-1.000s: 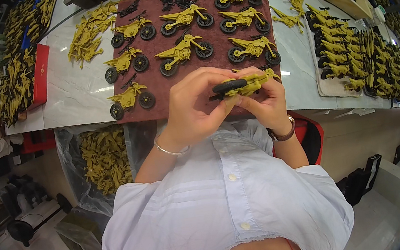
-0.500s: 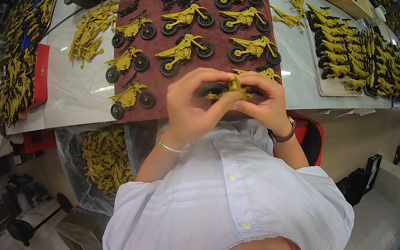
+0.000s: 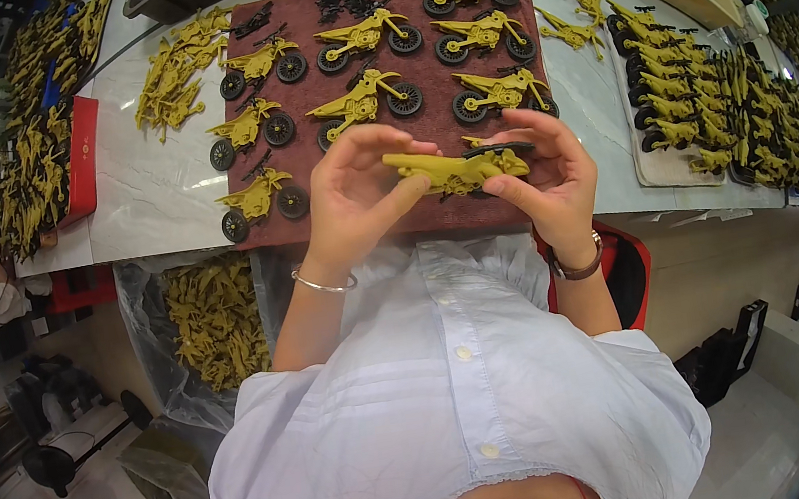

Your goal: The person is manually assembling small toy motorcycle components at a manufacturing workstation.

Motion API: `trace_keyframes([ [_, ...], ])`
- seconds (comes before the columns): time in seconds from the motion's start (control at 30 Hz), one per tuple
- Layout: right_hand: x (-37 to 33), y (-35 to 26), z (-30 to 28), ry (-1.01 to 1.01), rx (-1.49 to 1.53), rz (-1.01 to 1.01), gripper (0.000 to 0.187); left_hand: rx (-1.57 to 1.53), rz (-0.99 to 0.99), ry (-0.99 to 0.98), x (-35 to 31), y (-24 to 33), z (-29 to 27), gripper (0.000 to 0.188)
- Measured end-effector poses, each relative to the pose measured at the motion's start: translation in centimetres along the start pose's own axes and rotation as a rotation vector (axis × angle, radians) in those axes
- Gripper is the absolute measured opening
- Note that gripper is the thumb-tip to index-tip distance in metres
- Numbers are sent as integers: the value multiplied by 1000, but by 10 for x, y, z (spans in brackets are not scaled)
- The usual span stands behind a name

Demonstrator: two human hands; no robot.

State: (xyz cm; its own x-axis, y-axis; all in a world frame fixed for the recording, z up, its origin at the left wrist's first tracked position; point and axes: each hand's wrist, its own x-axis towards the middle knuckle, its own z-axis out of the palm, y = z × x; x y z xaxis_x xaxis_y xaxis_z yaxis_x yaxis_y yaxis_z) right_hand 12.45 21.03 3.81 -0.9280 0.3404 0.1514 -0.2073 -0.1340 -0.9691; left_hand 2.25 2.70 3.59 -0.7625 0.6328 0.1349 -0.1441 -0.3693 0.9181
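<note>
Yellow toy motorcycle [image 3: 450, 174]: left hand [image 3: 349, 196], right hand [image 3: 560, 180], fingers clamped at either end; long axis left-right, black part [image 3: 507, 147] rightward.

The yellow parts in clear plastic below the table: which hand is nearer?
Left. The left hand is above and right of the yellow parts; the right hand is farther right.

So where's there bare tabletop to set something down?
Left: pale tabletop between the red box and maroon cloth, nearside of the loose yellow parts. Right: a narrower strip between the cloth and the motorcycle rows. Crowded: the cloth, with motorcycles spread across it.
</note>
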Motion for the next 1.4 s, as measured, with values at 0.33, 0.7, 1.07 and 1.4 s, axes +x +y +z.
trace_keyframes([
  [0.33, 1, 3, 9, -61, -83, -76, 49, 580, -45, -160, -1, 7, -1, 38],
  [0.7, 3, 1, 1, -85, -337, -147, 27, 591, 59, -141, 1, 16, 13, 38],
  [1.07, 9, -3, 1, -168, -338, -160, 23, 781, 234, -190, 1, 10, 9, 36],
  [1.4, 12, -12, 16, -109, -315, -217, 35, 315, 159, -114, -5, -1, 5, 37],
])
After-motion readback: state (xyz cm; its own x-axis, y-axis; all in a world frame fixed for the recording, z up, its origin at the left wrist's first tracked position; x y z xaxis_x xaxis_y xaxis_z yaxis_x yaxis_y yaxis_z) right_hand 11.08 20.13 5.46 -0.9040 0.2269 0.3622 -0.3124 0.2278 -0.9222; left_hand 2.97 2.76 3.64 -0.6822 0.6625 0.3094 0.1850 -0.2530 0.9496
